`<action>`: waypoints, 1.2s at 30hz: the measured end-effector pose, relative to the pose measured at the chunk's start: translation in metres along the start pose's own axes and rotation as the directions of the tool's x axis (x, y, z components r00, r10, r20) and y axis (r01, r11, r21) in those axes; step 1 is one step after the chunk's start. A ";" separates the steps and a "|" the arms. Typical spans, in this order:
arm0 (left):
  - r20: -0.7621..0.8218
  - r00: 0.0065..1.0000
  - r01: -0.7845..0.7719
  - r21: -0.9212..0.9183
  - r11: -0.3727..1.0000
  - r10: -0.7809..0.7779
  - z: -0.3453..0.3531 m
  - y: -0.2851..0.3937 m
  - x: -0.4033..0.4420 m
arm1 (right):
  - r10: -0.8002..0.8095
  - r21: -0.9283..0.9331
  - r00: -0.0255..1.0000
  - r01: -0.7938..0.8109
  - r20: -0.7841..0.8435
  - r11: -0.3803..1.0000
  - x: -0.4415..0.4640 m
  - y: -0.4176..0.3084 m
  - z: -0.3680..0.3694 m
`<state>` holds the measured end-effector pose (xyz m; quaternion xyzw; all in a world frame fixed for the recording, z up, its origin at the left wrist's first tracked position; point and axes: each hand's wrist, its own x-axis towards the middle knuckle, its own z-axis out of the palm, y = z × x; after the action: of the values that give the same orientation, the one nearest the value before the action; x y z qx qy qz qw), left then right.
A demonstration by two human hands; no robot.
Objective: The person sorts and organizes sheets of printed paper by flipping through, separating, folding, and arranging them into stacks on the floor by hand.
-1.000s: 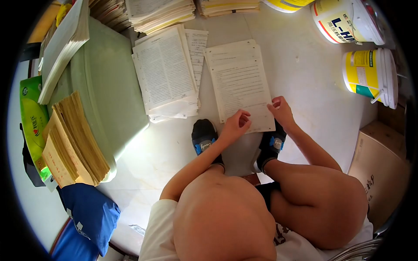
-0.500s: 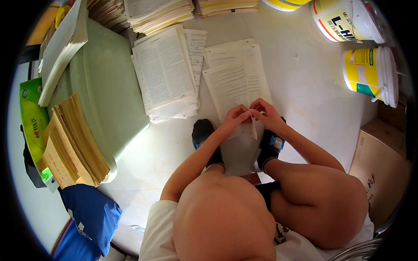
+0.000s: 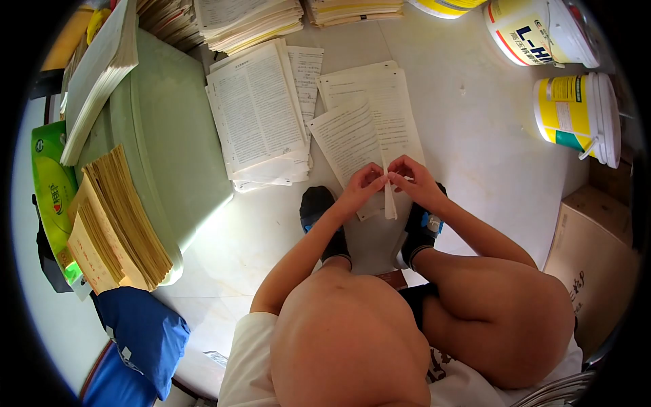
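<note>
Apparently for better control of the thin sheet, the left hand and the right hand pinch it side by side, fingertips almost closed on its raised edge. Most of the sheet spreads beyond and left of this grip, over other papers, while the shoes stand at both sides, so the fingers have room between.

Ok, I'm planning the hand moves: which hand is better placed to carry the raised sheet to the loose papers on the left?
Probably the left hand: its fingers are at the raised sheet, on the side nearer the loose papers. The right hand sits farther across.
</note>
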<state>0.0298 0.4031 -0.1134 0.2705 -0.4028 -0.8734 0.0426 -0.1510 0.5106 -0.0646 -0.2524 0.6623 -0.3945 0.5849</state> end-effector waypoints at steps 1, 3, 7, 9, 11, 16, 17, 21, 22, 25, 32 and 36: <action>-0.004 1.000 0.005 0.017 1.000 -0.005 -0.001 0.000 0.000 | 0.000 -0.001 1.000 0.000 0.001 1.000 0.000 0.002 0.000; -0.008 1.000 0.010 0.035 0.999 -0.010 -0.002 -0.002 0.000 | -0.099 -0.099 0.995 0.095 -0.032 0.991 0.001 0.009 0.000; 0.014 0.996 -0.087 0.070 0.994 0.087 -0.005 -0.014 0.005 | -0.060 -0.090 0.994 0.053 -0.086 0.995 0.001 0.014 0.000; 0.004 0.991 -0.133 0.044 0.990 0.133 -0.004 -0.018 0.003 | -0.063 -0.151 0.977 0.032 -0.205 0.988 -0.001 0.014 -0.004; -0.023 0.985 -0.171 0.019 0.985 0.172 -0.007 -0.018 0.001 | -0.054 -0.156 0.969 0.017 -0.242 0.988 -0.001 0.019 -0.012; -0.130 0.974 -0.165 0.158 0.974 0.187 -0.017 -0.031 -0.014 | -0.154 -0.334 0.916 0.024 -0.370 0.942 -0.006 0.050 -0.034; -0.224 0.960 -0.123 0.202 0.972 0.168 -0.018 -0.027 -0.020 | -0.181 -0.413 0.913 0.014 -0.367 0.911 -0.010 0.047 -0.033; -0.297 0.946 -0.119 0.056 0.991 0.130 -0.023 -0.044 -0.037 | -0.334 -0.624 0.899 0.092 -0.283 0.776 -0.023 0.053 -0.029; -0.328 0.941 -0.079 0.021 0.997 0.082 -0.026 -0.053 -0.041 | -0.304 -0.614 0.926 0.108 -0.224 0.781 -0.029 0.048 -0.022; -0.282 0.959 -0.035 0.000 0.999 0.033 -0.020 -0.040 -0.050 | -0.187 -0.574 0.978 0.101 -0.092 0.813 -0.046 0.015 0.004; -0.235 0.971 0.065 0.121 0.990 -0.035 -0.018 -0.038 -0.052 | -0.168 -0.687 0.985 0.148 0.039 0.712 -0.075 0.018 0.021; -0.284 0.957 0.088 0.103 0.991 -0.056 -0.023 -0.019 -0.067 | -0.171 -0.758 0.982 0.169 0.077 0.630 -0.054 0.018 0.017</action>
<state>0.1013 0.4197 -0.1103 0.4078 -0.4318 -0.8028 0.0519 -0.1216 0.5602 -0.0481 -0.5353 0.7404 -0.1334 0.3839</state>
